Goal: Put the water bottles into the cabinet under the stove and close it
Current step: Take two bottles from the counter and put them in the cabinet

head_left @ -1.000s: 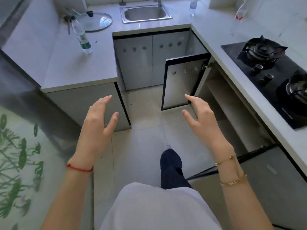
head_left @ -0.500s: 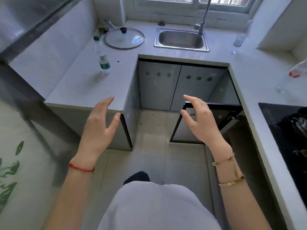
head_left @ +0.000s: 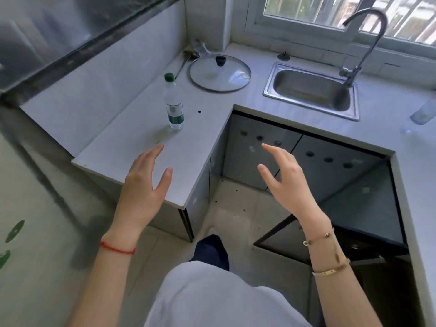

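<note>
You are early in the job, as far as this view shows. One bottle (head_left: pixel 174 103) stands upright on the counter (head_left: pixel 132 147), left of the lid (head_left: pixel 220 73) and well short of the sink (head_left: pixel 311 90). A second bottle (head_left: pixel 423 112) shows only partly at the right edge, also on the counter. The cabinet door (head_left: pixel 330 234) at lower right hangs open, so the way in looks ready, though you cannot see inside from here whether anything is already stored. Still to do: carry the bottles over, set them in, shut the door.

Your left hand (head_left: pixel 144 185) is raised over the counter's near edge, palm inward, its grip spread wide with nothing in it, fingers aimed toward the near bottle but apart from it. Your right hand (head_left: pixel 283 180) is raised above the floor (head_left: pixel 236 208) in front of the cabinets, grip likewise wide and empty.
</note>
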A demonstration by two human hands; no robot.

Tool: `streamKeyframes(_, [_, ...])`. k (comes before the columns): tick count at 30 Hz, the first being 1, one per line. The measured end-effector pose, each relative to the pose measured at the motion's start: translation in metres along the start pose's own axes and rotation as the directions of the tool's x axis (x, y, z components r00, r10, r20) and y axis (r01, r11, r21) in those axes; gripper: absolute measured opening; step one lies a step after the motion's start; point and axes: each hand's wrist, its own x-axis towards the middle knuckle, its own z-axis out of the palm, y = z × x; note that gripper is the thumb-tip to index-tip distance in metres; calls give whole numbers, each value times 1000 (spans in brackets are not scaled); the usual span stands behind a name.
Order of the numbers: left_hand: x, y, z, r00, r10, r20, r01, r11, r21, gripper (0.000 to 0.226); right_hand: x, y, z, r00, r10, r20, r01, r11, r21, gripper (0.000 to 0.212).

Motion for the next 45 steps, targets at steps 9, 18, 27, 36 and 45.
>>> streamKeyframes(9, [133,-18,12,996,-77,-42,79,996,47,54,161,-4,18,997,-52,59,50,998,38,47])
streamKeyframes(18, [241,-44,24,994,-89,-60,92,994,52,55,240,-4,36,988,-107,114,103,994,35,48])
streamKeyframes(27, [330,-64,70,987,-147,61,137,980,148,54,279,2,39,986,-102,131,102,995,7,49])
streamKeyframes(36, [356,-73,90,980,-199,20,190,958,216,39,293,22,33,992,-67,104,66,998,13,48])
streamKeyframes(45, [357,-55,97,991,-135,-3,134,978,162,32,292,47,18,998,-35,46,35,999,18,47])
